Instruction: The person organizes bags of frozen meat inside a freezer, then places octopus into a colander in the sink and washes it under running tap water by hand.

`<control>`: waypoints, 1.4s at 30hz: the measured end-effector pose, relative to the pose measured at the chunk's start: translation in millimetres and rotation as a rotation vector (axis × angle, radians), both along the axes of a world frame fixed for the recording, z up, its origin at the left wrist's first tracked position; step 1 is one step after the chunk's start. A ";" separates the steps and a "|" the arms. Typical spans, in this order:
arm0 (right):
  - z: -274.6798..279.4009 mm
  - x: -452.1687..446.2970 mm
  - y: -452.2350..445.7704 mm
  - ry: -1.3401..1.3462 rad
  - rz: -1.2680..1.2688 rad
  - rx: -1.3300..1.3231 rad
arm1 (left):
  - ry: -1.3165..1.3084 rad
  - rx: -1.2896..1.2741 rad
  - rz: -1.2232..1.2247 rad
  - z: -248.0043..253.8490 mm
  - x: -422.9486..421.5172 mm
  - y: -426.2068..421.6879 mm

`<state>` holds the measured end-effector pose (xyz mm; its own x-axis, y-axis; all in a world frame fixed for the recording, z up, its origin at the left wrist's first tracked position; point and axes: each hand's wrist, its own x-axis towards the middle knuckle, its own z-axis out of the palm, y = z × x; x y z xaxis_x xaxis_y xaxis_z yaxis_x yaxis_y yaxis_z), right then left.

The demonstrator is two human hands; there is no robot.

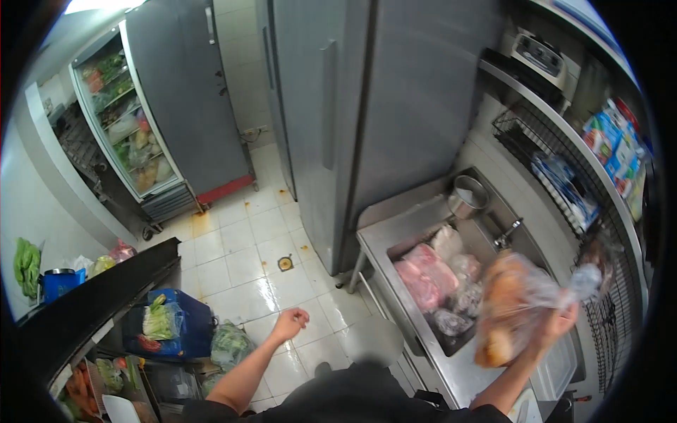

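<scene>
My right hand (562, 319) is closed round the gathered neck of a clear plastic bag (509, 303) with orange-brown contents, which hangs over the near right part of the steel sink (451, 342). Packs of pink meat (426, 277) and other plastic-wrapped items (465, 295) lie in the basin beside the bag. My left hand (291, 324) is over the tiled floor, fingers curled, with nothing visible in it. A steel pot (468, 197) stands at the sink's back corner, near the faucet (508, 233).
Tall steel refrigerators (423, 106) stand behind the sink. Wire shelves (564, 148) run along the right wall. At the left are a blue crate (194, 328) with greens, a bag of greens (230, 344) and vegetable bins (141, 395). A glass-door fridge (127, 120) stands at the back left.
</scene>
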<state>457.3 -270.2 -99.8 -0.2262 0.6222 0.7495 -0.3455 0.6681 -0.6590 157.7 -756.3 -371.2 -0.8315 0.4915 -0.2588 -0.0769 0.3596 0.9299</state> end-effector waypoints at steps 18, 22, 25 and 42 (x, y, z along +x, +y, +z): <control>-218.4 -592.2 -281.4 -1.075 1.420 -0.168 | 0.201 0.242 0.236 183.4 -526.8 8.8; -274.1 -676.5 -299.1 -1.256 1.273 0.069 | 0.360 0.222 0.180 209.4 -628.8 19.8; -337.1 -726.2 -309.5 -1.306 1.048 0.168 | 0.584 0.328 0.253 229.8 -722.4 51.9; -387.3 -743.1 -417.2 -1.997 -0.024 -0.302 | 0.654 0.728 -0.272 200.7 -922.5 68.4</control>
